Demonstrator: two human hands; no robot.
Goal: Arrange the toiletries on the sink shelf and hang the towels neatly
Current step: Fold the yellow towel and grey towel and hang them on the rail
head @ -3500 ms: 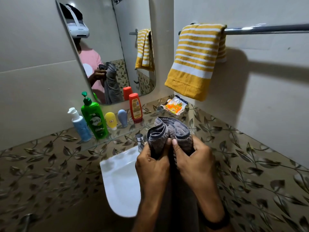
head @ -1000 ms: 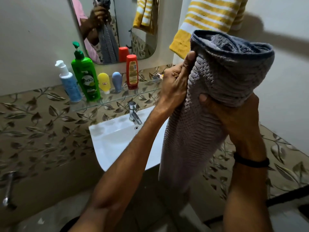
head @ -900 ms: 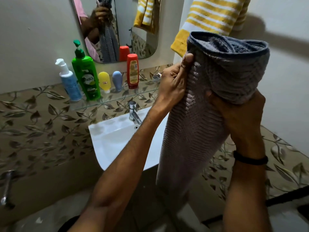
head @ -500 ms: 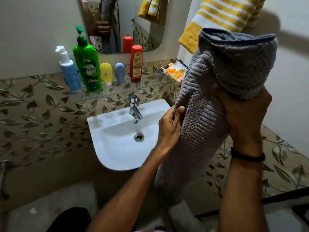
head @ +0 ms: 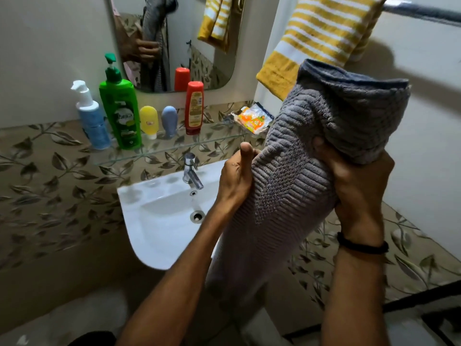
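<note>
A grey ribbed towel [head: 291,186] hangs folded over my raised right hand [head: 354,181], which grips it from underneath near the top fold. My left hand [head: 237,181] holds the towel's left edge lower down, thumb up. A yellow-and-white striped towel [head: 316,38] hangs on the metal rail [head: 424,12] at the upper right. On the glass shelf [head: 174,148] stand a white-and-blue pump bottle [head: 92,121], a green pump bottle [head: 122,113], a yellow tube [head: 148,121], a blue tube [head: 169,121] and a red bottle [head: 194,108]. An orange sachet pack [head: 253,118] lies at the shelf's right end.
A white basin [head: 159,216] with a chrome tap [head: 190,171] sits below the shelf. A mirror [head: 174,41] hangs above it. Leaf-patterned tiles cover the lower walls. The rail's right stretch is bare.
Both hands lifted the grey towel from low over the basin to chest height. My left hand slid down its left edge, then back up a little. The view shifted slightly.
</note>
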